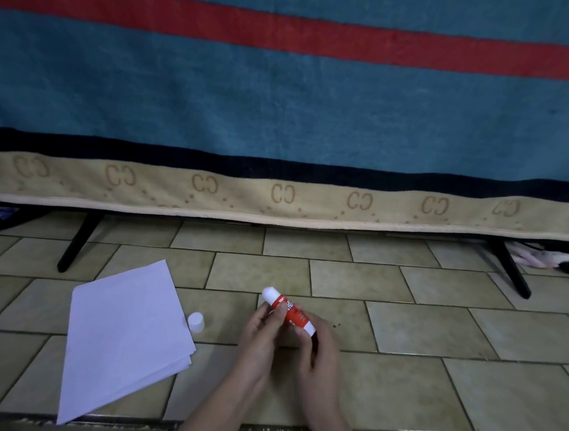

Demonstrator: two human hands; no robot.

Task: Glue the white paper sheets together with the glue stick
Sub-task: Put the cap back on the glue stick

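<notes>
The glue stick [289, 312], red with white ends, is held above the tiled worktop [438, 332] by both hands, tilted so that its white glue tip points up and away to the left. The left hand [262, 337] is closed around the upper part of the tube, thumb and fingers pinching it just below the exposed tip. The right hand [317, 352] is wrapped around the lower end, where the white base is seen between the fingers. Each grip is thus clenched on the glue stick. The white cap [195, 322] is seen off the stick, standing on the worktop just beside the right edge of the paper. The white paper sheets [124, 339] are laid as a loose stack to the left of the hands, turned diagonally, with the lower edges slightly fanned. Behind the worktop, a blue towel [286, 95] with a red stripe and a beige patterned border is draped over a black-legged stand [77, 242].
</notes>
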